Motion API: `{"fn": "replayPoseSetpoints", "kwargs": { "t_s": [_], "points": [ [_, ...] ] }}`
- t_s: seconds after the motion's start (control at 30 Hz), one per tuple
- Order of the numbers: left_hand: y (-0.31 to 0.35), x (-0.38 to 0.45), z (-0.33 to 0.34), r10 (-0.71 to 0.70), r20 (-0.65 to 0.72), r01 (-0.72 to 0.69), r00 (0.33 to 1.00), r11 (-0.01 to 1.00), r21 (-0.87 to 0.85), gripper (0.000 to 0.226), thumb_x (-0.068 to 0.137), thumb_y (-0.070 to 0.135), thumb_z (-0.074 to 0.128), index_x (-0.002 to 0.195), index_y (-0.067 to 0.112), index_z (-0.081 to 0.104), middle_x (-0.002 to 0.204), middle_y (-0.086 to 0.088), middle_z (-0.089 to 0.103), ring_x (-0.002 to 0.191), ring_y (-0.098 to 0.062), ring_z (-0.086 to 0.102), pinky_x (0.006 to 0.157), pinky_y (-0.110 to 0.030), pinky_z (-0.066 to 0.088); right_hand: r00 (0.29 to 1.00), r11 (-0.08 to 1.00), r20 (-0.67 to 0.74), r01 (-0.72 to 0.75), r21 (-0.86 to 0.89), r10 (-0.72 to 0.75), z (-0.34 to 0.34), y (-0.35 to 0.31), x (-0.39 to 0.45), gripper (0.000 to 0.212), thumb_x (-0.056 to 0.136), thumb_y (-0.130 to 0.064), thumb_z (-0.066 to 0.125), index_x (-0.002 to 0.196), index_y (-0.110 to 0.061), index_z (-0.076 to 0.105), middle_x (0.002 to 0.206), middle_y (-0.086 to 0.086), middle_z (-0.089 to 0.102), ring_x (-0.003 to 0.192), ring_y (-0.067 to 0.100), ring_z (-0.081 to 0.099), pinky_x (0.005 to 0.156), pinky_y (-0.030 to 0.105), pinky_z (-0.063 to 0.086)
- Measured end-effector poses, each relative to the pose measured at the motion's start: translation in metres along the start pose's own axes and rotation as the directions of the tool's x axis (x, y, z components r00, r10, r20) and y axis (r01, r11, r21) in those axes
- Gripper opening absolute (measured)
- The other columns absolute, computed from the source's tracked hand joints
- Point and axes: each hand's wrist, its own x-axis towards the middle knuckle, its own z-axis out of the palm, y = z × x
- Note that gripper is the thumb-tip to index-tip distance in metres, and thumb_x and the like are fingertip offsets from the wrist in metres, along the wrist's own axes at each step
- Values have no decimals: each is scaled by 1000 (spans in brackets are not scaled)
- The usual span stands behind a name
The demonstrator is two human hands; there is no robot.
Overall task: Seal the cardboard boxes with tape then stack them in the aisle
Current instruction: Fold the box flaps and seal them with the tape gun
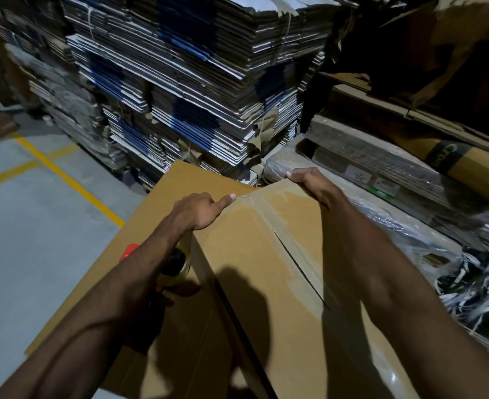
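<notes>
Both hands sit on our cardboard box [255, 254]: the left hand [198, 210] has fingers curled, thumb pressing the tape strip [278, 217] at the far edge; the right hand [309, 181] curls over the far corner. A tape dispenser [174, 263] lies beside it. Flattened cartons [180, 82] tower ahead, grey floor [36, 240] left.

We observe both hands on the far edge of a taped cardboard box [266, 254]: left hand [200, 210] knuckled with thumb along the tape [269, 203], right hand [309, 182] gripping the corner. A tape dispenser [174, 263] lies beside the box, under the left forearm.
</notes>
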Motion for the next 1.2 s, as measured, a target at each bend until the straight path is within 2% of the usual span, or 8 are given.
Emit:
{"fn": "replayPoseSetpoints", "kwargs": {
  "t_s": [0.17,0.37,0.5,0.7,0.87,0.97,1.07,1.2],
  "points": [
    [-2,-3,0,-20,8,20,1000,1000,-6,97,88,91,16,69,9,64,63,-4,54,63,-23,54,63,-34,39,998,998,-42,48,-50,-50,19,-3,1,35,100,-36,64,86,-6,75,83,8,71,77,24,63,77,35,43],
    [-3,-6,-5,-51,10,51,999,999,-15,107,82,96,13,88,11,77,77,-12,68,76,-28,67,66,-34,43,993,950,-15,-116,-291,117,24,2,2,66,96,-77,32,133,-31,62,143,12,60,128,36,55,113,56,38],
    [2,-11,-5,-64,-40,65,997,998,22,100,84,94,13,83,16,75,76,-8,69,74,-25,66,66,-33,44,982,755,-125,24,-655,-139,36,0,-24,80,98,-79,21,162,-29,24,162,17,39,145,40,39,117,59,31],
    [10,-13,-7,-37,-122,46,992,996,71,89,89,90,12,101,25,72,79,2,67,76,-19,63,79,-38,55,935,607,175,335,-721,-309,46,14,-78,84,95,-80,35,165,-41,10,174,6,2,159,41,-5,120,67,-9],
    [19,-19,2,27,-271,39,962,971,235,82,99,77,15,135,15,55,97,-16,70,120,-44,50,87,-50,47,860,688,221,502,-524,-460,31,30,-125,59,102,-55,51,157,-36,40,164,-1,36,152,19,24,124,61,7],
    [41,-31,10,130,-389,29,912,925,378,59,109,53,29,150,11,40,108,-29,65,117,-45,44,87,-51,41,816,740,188,576,-346,-547,27,43,-152,32,101,-30,63,132,-37,69,145,-11,58,137,9,44,117,47,25],
    [66,-53,30,238,-437,-62,867,923,379,43,106,35,41,145,17,45,129,-23,51,122,-38,41,100,-55,38,779,653,230,618,-437,-583,20,54,-178,37,98,-16,57,126,-33,75,144,-7,60,129,13,53,107,42,43],
    [105,-87,66,440,-326,-337,837,883,327,36,102,29,49,137,28,58,136,-10,49,132,-30,38,107,-52,36,809,530,235,543,-651,-539,10,64,-211,50,94,-25,45,139,-32,67,154,-2,53,139,16,48,108,43,44]
  ]
}}
